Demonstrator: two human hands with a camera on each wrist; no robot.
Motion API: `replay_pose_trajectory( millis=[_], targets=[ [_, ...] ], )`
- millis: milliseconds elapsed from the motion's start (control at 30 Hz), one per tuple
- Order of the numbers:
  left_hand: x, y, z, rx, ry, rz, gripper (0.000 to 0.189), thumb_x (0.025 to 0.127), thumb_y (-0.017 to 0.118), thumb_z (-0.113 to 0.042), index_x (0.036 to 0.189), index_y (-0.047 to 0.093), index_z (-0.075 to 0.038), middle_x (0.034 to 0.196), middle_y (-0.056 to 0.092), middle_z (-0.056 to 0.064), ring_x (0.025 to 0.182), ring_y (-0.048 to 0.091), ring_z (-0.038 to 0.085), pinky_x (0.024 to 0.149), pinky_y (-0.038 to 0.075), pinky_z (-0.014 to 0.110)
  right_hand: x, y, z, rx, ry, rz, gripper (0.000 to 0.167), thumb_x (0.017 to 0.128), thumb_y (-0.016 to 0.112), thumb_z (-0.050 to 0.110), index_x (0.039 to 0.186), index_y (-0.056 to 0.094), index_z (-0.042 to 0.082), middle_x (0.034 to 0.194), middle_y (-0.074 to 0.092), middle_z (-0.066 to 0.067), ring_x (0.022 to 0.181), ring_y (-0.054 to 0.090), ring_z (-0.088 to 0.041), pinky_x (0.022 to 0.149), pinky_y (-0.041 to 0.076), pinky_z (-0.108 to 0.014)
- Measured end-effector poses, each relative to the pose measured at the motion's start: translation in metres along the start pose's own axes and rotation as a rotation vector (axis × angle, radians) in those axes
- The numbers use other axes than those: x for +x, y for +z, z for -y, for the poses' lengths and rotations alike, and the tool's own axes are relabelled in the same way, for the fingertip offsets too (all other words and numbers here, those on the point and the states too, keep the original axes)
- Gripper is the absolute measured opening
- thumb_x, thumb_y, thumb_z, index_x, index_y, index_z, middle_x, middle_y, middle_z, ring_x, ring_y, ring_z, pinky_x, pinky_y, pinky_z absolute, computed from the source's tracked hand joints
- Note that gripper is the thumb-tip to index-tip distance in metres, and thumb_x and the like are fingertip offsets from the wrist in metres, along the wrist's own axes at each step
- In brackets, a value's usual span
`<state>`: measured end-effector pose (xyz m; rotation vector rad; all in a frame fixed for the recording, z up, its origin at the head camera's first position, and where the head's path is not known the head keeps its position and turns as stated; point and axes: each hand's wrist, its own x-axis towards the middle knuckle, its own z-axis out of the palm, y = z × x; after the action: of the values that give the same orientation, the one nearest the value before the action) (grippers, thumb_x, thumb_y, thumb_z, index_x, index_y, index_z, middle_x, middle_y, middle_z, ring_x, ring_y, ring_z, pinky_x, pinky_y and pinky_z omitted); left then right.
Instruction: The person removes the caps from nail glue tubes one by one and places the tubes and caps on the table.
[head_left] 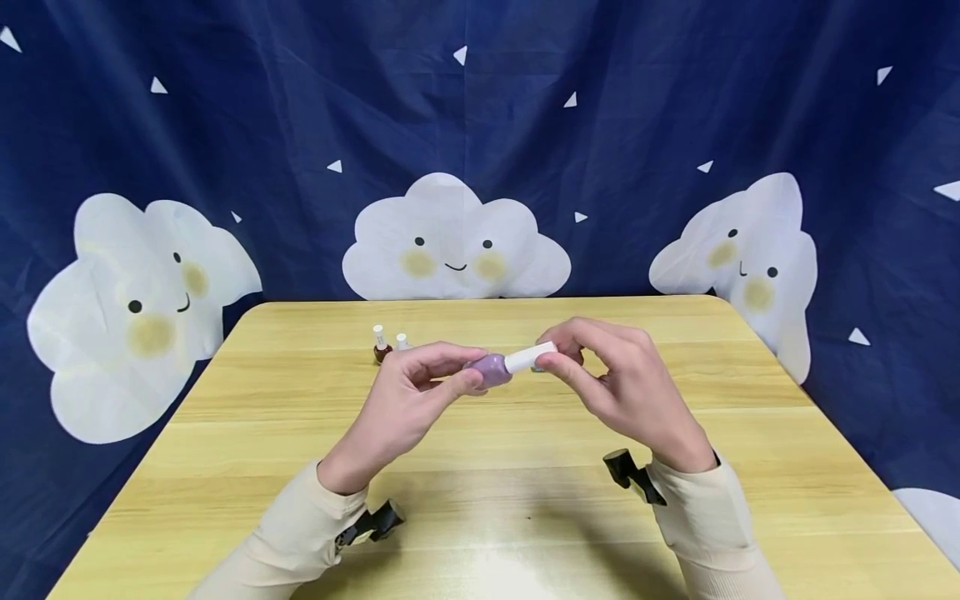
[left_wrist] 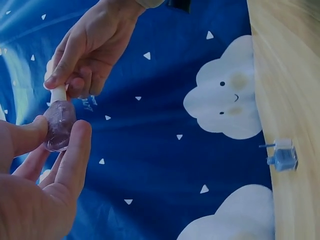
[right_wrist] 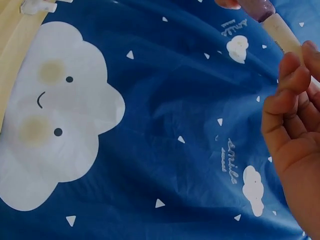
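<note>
Two hands (head_left: 397, 406) (head_left: 636, 385), fingers (left_wrist: 77, 150) pinching purple bottle (head_left: 492, 371) and white cap (head_left: 528, 357), dark-red bottle (head_left: 382, 354) in head view only

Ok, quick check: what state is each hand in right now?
Left hand: holding the purple bottle between thumb and fingers.
Right hand: pinching the bottle's white cap.

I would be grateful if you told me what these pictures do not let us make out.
- Head view: most of the blue bottle, hidden behind the white cap and right hand.
- Head view: the lower part of the white-topped bottle, hidden by the left hand.
- Right wrist view: the far end of the purple bottle, cut off by the top edge.
- Right wrist view: the cap's marking, too small to read.
</note>
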<state>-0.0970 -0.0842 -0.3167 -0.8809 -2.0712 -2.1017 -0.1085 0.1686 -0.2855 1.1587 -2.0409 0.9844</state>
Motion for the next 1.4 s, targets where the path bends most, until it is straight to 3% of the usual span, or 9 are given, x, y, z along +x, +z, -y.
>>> replay_pose_trajectory(
  millis=[267, 400, 600, 800, 967, 1400],
  targets=[
    [0.0004, -0.0008, 0.0001, -0.03, -0.045, 0.018, 0.027, 0.1, 0.066, -0.006, 0.122, 0.069, 0.008, 0.115, 0.073, 0.024, 0.091, 0.076, 0.024, 0.084, 0.064, 0.041, 0.0013, -0.0012, 0.0021, 0.034, -0.035, 0.043, 0.025, 0.103, 0.063, 0.03, 0.1, 0.07, 0.006, 0.091, 0.072, 0.002, 0.074, 0.061, -0.005, 0.077, 0.057, -0.015],
    [0.0007, 0.0008, -0.0014, -0.018, -0.039, -0.02, 0.026, 0.098, 0.068, -0.005, 0.121, 0.069, 0.008, 0.117, 0.073, 0.024, 0.088, 0.076, 0.02, 0.085, 0.064, 0.042, 0.0016, -0.0028, 0.0028, 0.027, 0.032, 0.054, 0.01, 0.097, 0.073, 0.015, 0.104, 0.072, 0.008, 0.086, 0.069, 0.006, 0.073, 0.059, -0.004, 0.072, 0.054, -0.014],
    [-0.0004, 0.003, -0.0008, -0.001, 0.002, -0.085, 0.026, 0.094, 0.07, 0.002, 0.119, 0.069, 0.01, 0.113, 0.073, 0.026, 0.086, 0.075, 0.015, 0.084, 0.064, 0.04, 0.0023, -0.0018, 0.0012, 0.04, 0.114, 0.043, 0.025, 0.089, 0.076, -0.002, 0.112, 0.071, 0.006, 0.082, 0.069, 0.008, 0.072, 0.062, -0.003, 0.07, 0.056, -0.016],
    [-0.0016, 0.0059, -0.0008, 0.042, 0.07, -0.128, 0.027, 0.089, 0.076, 0.004, 0.116, 0.072, 0.008, 0.11, 0.075, 0.022, 0.094, 0.075, 0.014, 0.083, 0.064, 0.035, 0.0024, -0.0016, 0.002, 0.054, 0.149, 0.001, 0.023, 0.089, 0.076, -0.003, 0.108, 0.071, 0.007, 0.081, 0.07, 0.009, 0.072, 0.064, -0.002, 0.067, 0.056, -0.017],
    [-0.0018, 0.0075, 0.0004, 0.047, 0.111, -0.136, 0.027, 0.088, 0.075, 0.007, 0.115, 0.072, 0.007, 0.109, 0.074, 0.022, 0.092, 0.075, 0.014, 0.08, 0.064, 0.031, 0.0021, -0.0024, 0.0029, 0.034, 0.172, -0.046, 0.018, 0.088, 0.077, -0.003, 0.103, 0.072, 0.007, 0.08, 0.07, 0.006, 0.071, 0.063, -0.003, 0.066, 0.055, -0.016],
    [-0.0025, 0.0083, -0.0004, 0.063, 0.088, -0.124, 0.027, 0.086, 0.077, 0.007, 0.113, 0.074, 0.004, 0.105, 0.077, 0.02, 0.088, 0.077, 0.018, 0.078, 0.065, 0.032, 0.0027, -0.0035, 0.0045, -0.004, 0.177, -0.044, 0.014, 0.089, 0.077, -0.001, 0.099, 0.072, 0.007, 0.083, 0.072, 0.004, 0.072, 0.066, -0.004, 0.068, 0.056, -0.014]
  ],
)
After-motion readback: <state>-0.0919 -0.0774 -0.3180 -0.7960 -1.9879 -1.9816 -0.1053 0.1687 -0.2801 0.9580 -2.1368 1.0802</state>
